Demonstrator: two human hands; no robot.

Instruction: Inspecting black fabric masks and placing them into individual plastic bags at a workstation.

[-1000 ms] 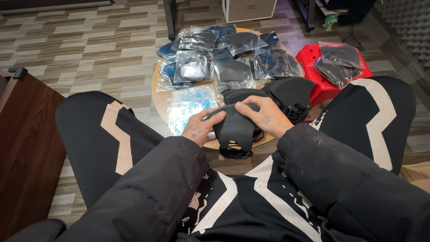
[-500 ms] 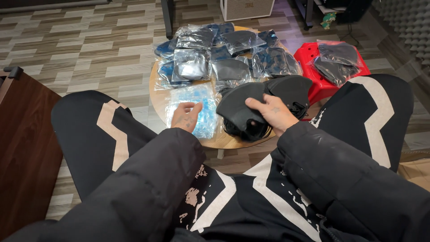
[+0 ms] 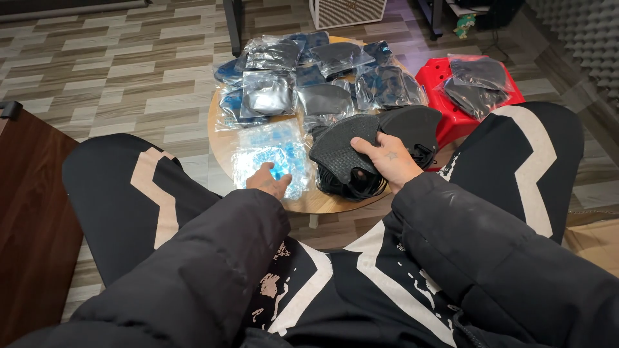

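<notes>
My right hand (image 3: 385,157) grips a black face mask (image 3: 338,149) at the front of a small round wooden table (image 3: 320,201). More loose black masks (image 3: 412,126) are stacked just behind it. My left hand (image 3: 268,180) reaches over the table's near edge, fingers spread, touching a stack of clear plastic bags with a blue tint (image 3: 269,154). It holds nothing that I can see.
Several bagged black masks (image 3: 309,77) cover the far half of the table. A red plastic stool (image 3: 459,96) at the right carries more bagged masks (image 3: 478,77). A dark wooden cabinet (image 3: 26,219) stands at the left. My knees flank the table.
Both hands held one mask together a second ago. My left hand has let go and moved left onto the clear bags, while my right hand keeps the mask.
</notes>
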